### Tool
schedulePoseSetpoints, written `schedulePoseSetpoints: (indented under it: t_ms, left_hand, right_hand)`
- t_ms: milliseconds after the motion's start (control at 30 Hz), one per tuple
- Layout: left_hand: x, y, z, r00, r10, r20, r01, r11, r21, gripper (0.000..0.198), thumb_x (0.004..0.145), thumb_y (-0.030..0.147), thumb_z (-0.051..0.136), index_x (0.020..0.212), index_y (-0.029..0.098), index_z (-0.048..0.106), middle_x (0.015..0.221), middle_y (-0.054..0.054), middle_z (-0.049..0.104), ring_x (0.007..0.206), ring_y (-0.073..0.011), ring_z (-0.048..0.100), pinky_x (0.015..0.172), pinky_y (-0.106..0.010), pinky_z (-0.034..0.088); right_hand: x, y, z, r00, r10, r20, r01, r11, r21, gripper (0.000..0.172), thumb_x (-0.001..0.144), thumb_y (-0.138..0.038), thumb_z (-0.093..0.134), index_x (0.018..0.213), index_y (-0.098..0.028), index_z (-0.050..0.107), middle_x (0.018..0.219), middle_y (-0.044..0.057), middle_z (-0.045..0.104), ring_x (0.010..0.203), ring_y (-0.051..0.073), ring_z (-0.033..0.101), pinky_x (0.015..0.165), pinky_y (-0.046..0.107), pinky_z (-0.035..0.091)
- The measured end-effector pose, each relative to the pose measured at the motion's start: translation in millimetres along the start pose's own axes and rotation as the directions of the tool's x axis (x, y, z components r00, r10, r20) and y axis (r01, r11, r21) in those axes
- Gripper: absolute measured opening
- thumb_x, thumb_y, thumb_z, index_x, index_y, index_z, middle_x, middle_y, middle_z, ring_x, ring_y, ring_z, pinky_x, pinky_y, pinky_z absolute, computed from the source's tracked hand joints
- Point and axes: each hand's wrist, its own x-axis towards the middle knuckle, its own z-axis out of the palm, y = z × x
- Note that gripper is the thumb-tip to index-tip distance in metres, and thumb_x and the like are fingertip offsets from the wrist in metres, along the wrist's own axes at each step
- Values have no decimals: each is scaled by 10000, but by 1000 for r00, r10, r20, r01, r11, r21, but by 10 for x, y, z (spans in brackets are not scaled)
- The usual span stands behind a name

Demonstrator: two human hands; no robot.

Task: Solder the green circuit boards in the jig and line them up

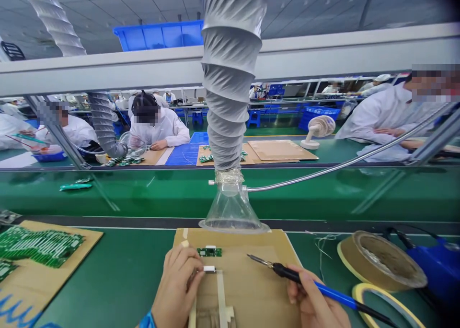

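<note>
My left hand (178,287) is closed in a pinch on a small white component (209,269) with thin leads, low over the cardboard sheet (258,280). A pale cover sits on one of its fingertips, and a blue band circles the wrist. Just beyond the fingers lies a small green circuit board (209,252) with a white part on it. My right hand (316,301) grips a soldering iron (287,273) by its black and blue handle. The iron's tip points left, apart from the board and the component. Strips of tape run along the cardboard.
A clear fume funnel (233,213) hangs over the cardboard's far edge from a grey duct (232,78). Stacked green boards (43,246) lie at left. Tape rolls (381,261) and a blue device (438,261) stand at right. Co-workers (158,124) sit across the green conveyor (172,189).
</note>
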Motion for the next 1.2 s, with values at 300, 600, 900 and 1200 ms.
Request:
schedulePoseSetpoints:
  t_ms: [300, 600, 900, 1200]
  left_hand:
    - [-524, 75, 6, 937, -124, 327, 194, 962, -190, 105, 884, 176, 697, 870, 280, 694, 854, 24, 721, 828, -182, 697, 749, -267, 580]
    - [-829, 73, 212, 995, -71, 66, 78, 992, -103, 384, 978, 614, 560, 1158, 308, 706, 1254, -82, 699, 1231, -287, 627, 1010, -407, 529]
    - [-617, 140, -1, 983, 26, 179, -4, 993, -122, 235, 892, 299, 731, 1126, 297, 717, 1182, -71, 731, 1159, -264, 682, 945, -362, 602]
    - [-577, 157, -29, 967, 14, 253, 8, 996, -86, 326, 811, 227, 809, 1120, 274, 714, 1171, -68, 745, 1180, -285, 683, 958, -400, 607]
  right_hand:
    - [-47, -21, 31, 999, -19, 27, 19, 1000, -6, 607, 655, -723, 830, 921, -183, 752, 640, -6, 617, 680, 156, 491, 660, 243, 415]
    - [-85, -58, 49, 1000, -15, 16, 14, 1000, 12, 641, 631, -712, 853, 951, -166, 756, 662, 9, 627, 686, 160, 491, 611, 245, 410]
    - [-74, -22, 12, 999, -10, 32, 9, 1000, 30, 626, 637, -693, 869, 949, -164, 754, 678, 12, 626, 682, 152, 493, 594, 227, 429]
    - [-48, -10, 41, 999, -15, 37, 14, 999, 44, 641, 617, -688, 885, 948, -154, 760, 666, 8, 626, 675, 141, 486, 587, 202, 431]
